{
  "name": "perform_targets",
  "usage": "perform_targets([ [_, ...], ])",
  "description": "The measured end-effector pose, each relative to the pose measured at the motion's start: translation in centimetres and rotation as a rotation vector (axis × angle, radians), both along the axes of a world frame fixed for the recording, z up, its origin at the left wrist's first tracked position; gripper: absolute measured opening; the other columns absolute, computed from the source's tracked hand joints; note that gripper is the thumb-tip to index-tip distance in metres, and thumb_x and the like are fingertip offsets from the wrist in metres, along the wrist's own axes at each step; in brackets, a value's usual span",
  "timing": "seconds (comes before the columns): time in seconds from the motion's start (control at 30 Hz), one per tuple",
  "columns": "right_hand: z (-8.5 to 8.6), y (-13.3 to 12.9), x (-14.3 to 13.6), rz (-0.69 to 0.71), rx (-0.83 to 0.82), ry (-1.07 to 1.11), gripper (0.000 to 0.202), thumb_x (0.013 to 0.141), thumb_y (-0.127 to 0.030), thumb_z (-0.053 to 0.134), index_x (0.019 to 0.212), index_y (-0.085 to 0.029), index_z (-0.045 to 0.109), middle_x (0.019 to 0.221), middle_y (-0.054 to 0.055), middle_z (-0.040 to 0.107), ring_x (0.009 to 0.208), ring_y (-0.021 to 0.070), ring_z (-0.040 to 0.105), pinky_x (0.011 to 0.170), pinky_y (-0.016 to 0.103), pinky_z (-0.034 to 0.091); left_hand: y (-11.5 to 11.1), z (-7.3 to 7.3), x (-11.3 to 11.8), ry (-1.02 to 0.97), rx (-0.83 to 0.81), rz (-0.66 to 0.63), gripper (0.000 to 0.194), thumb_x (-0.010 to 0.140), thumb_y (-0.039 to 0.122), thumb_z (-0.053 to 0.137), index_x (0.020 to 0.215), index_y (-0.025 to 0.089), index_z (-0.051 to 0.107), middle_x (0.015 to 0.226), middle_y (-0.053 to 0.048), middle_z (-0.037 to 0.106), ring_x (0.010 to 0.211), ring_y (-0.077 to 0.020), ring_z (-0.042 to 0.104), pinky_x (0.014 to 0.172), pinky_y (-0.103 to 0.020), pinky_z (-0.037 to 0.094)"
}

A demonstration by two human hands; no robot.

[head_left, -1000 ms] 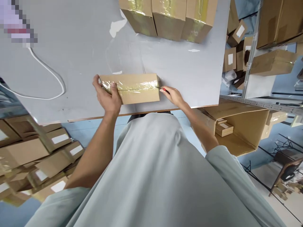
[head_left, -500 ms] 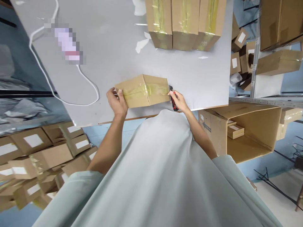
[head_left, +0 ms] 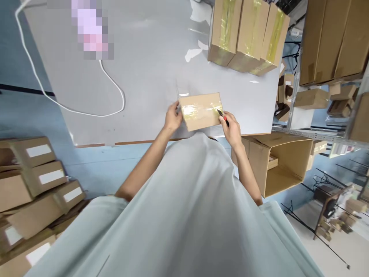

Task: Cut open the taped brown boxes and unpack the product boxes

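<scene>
A small cardboard box point(head_left: 198, 115) sealed with shiny yellowish tape is at the front edge of the grey table point(head_left: 150, 84), close to my body. My left hand point(head_left: 173, 117) grips the box at its left end, fingers partly hidden behind it. My right hand point(head_left: 232, 129) is closed around a black and red box cutter point(head_left: 225, 119). The cutter's tip lies over the tape near the right end of the box; whether the blade has gone through the tape cannot be made out.
Three taped cardboard boxes point(head_left: 248, 38) stand at the table's back right. A white cable point(head_left: 113, 82) loops across the left side. An open large carton point(head_left: 291, 165) is below right of the table. Stacked labelled boxes point(head_left: 39, 165) are at lower left, shelving point(head_left: 300, 111) at right.
The box has been turned so its broad taped face shows. The cutter has moved from beside its right end to over its tape. The whole view has shifted.
</scene>
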State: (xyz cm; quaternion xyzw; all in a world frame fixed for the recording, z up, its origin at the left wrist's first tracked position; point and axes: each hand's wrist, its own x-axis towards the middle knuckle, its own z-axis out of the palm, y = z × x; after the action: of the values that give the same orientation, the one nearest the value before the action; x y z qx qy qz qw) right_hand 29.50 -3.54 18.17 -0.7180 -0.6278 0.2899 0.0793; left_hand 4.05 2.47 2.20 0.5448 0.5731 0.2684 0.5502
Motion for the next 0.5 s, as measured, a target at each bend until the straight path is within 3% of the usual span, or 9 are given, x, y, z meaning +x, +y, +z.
perform_targets([
  [0.13, 1.8, -1.0, -2.0, -0.086, -0.017, -0.202, 0.056, 0.127, -0.051, 0.03, 0.134, -0.023, 0.078, 0.16, 0.023, 0.067, 0.139, 0.0313, 0.074, 0.111, 0.043, 0.061, 2.2, 3.1, -2.7, 0.041, 0.066, 0.121, 0.053, 0.113, 0.062, 0.058, 0.15, 0.029, 0.078, 0.158, -0.012, 0.074, 0.144, -0.0314, 0.072, 0.127, -0.05, 0.058],
  [0.3, 4.3, -0.9, -4.8, -0.083, -0.111, -0.259, 0.053, 0.128, -0.052, 0.026, 0.127, -0.026, 0.073, 0.111, 0.013, 0.083, 0.104, 0.0325, 0.081, 0.094, 0.038, 0.059, 4.8, 6.9, -4.2, -0.014, 0.065, -0.065, 0.032, 0.099, 0.051, 0.081, 0.122, 0.03, 0.09, 0.131, -0.006, 0.085, 0.122, -0.0339, 0.079, 0.116, -0.054, 0.067],
  [0.5, 4.5, 0.6, -10.6, 0.023, -0.295, -0.274, 0.037, 0.127, -0.04, 0.033, 0.141, -0.024, 0.064, 0.112, 0.013, 0.086, 0.105, 0.0361, 0.082, 0.087, 0.036, 0.054, 5.9, 7.5, -4.8, -0.074, -0.005, -0.134, 0.031, 0.094, 0.045, 0.087, 0.119, 0.026, 0.092, 0.121, -0.006, 0.089, 0.119, -0.0362, 0.081, 0.113, -0.056, 0.068],
])
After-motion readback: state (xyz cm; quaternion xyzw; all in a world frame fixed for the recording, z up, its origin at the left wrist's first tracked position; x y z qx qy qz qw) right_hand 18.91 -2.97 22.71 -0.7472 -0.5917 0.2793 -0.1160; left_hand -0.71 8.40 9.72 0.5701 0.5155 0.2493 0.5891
